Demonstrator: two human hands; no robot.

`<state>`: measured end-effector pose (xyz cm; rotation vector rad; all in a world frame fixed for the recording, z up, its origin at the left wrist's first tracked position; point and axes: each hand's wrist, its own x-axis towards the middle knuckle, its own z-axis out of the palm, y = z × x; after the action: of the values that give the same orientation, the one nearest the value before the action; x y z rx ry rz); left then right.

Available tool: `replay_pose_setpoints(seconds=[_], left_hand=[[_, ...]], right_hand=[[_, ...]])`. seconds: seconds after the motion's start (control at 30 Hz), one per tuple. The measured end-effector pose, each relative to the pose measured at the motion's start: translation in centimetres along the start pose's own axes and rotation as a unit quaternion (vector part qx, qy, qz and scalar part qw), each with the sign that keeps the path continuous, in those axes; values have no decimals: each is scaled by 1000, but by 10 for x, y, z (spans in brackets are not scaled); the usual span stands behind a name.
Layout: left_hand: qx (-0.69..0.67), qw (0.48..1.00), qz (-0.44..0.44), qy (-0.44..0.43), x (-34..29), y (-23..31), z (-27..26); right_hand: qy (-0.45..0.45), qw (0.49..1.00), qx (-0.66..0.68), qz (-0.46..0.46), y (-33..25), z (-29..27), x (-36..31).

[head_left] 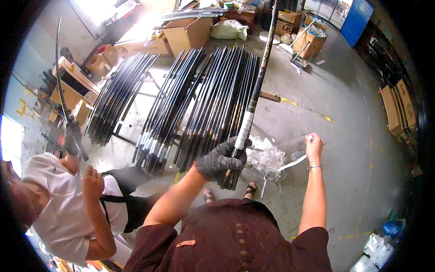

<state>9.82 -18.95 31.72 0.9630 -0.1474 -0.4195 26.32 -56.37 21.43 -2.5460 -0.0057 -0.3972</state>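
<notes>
My left hand (222,158), in a dark grey knitted glove, is wrapped round the lower part of a long black fishing rod (259,81). The rod stands tilted, its top leaning right and out of the picture, with a white band (245,129) just above my glove. Off to the right, my bare right hand (313,147) is closed in a pinch on thin clear plastic film (292,143) that stretches toward the rod side. A white strip (294,162) hangs below that hand. Beneath them lies a heap of crumpled clear plastic (267,158).
Rows of black rods (217,99) lie across a metal rack (124,136) ahead and left. Close on my left, a co-worker (68,199) in a white shirt holds another thin rod (59,72) in a gloved hand. Cardboard boxes (188,36) and a broom (290,49) stand farther back.
</notes>
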Motion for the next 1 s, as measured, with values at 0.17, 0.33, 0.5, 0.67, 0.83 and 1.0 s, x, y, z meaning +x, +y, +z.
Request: replay_pose_setpoints(seconds=[0.17, 0.33, 0.5, 0.67, 0.83, 1.0], left_hand=[[-130, 991, 8, -34, -3, 5, 18], [-180, 980, 66, -54, -7, 6, 9], [-81, 992, 87, 52, -3, 35, 17], [-46, 983, 94, 152, -3, 25, 5], [89, 968, 147, 182, 9, 13, 17], [72, 976, 136, 152, 12, 18, 34]], right_hand=[[33, 999, -9, 15, 4, -7, 9], [56, 987, -113, 103, 74, -20, 18], [-60, 990, -43, 123, 173, -37, -22], [-127, 900, 384, 161, 20, -29, -41], [-251, 822, 504, 87, -162, -55, -55], [-209, 884, 374, -189, -254, -61, -65]])
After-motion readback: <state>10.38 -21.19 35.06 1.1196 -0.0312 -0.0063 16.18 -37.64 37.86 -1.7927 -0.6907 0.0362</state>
